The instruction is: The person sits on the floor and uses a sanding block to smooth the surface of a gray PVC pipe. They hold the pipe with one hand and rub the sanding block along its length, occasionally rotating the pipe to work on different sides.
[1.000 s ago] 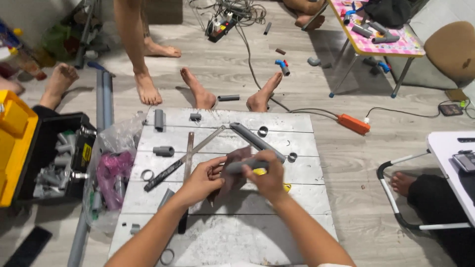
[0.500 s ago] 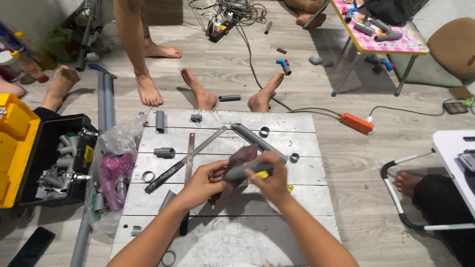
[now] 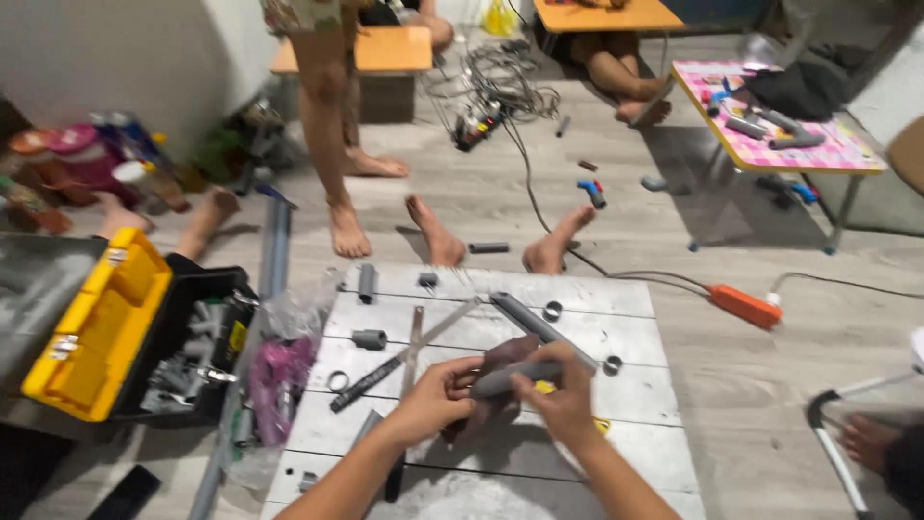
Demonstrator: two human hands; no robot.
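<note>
Both my hands meet over a white wooden board (image 3: 635, 395) lying on the floor. My left hand (image 3: 435, 393) and my right hand (image 3: 561, 396) together grip a short grey pipe piece (image 3: 510, 378), held level above a dark reddish rag (image 3: 502, 354). A yellow object (image 3: 546, 387) peeks out under my right hand. On the board around them lie a long grey pipe (image 3: 527, 321), a black-handled hacksaw (image 3: 380, 377), a grey coupling (image 3: 369, 339) and small grey rings (image 3: 552, 310).
An open yellow-and-black toolbox (image 3: 106, 327) sits left of the board, with a plastic bag (image 3: 279, 371) and a long grey pipe (image 3: 272, 250) beside it. Other people's bare feet (image 3: 438, 236) rest at the board's far edge. An orange power strip (image 3: 746, 306) lies to the right.
The view has tilted upward, showing more of the room. My hands keep working the grey pipe piece in the same spot over the board.
</note>
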